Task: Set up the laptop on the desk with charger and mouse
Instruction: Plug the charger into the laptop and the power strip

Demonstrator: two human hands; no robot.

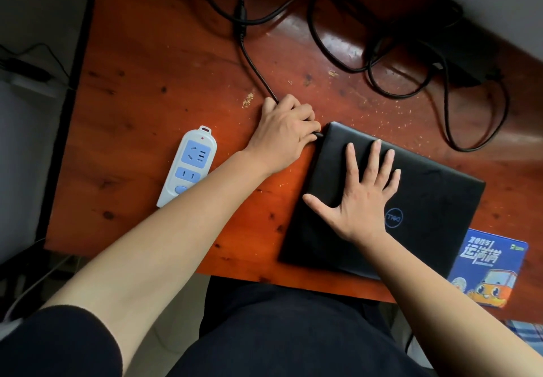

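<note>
Right, head view, the only one we have: laptop (382,200) lies closed on the desk (147,97), near the front edge, rotated off square, its right corner overlapping the mouse pad (493,268). Our left hand (286,132) is curled around the charger plug (318,135) right at the laptop's far-left corner; the charger cable (252,65) runs out from under the knuckles toward the tangle at the back. Whether the plug tip is seated in the port we can't tell, since the fingers hide it. Our right hand (361,200) is spread flat on the lid, holding nothing, just bracing. Judgement: the step is plugging in the DC jack. To do it well we keep the right palm pressing down so the laptop doesn't slide, line the plug up straight with the side port, push along the port axis and don't wiggle it sideways. We should leave slack in the cable so it doesn't pull on the jack. The power strip (188,165) sits just left of the forearm with nothing plugged into its visible sockets, so the mains end likely still needs connecting. No mouse in sight.
</note>
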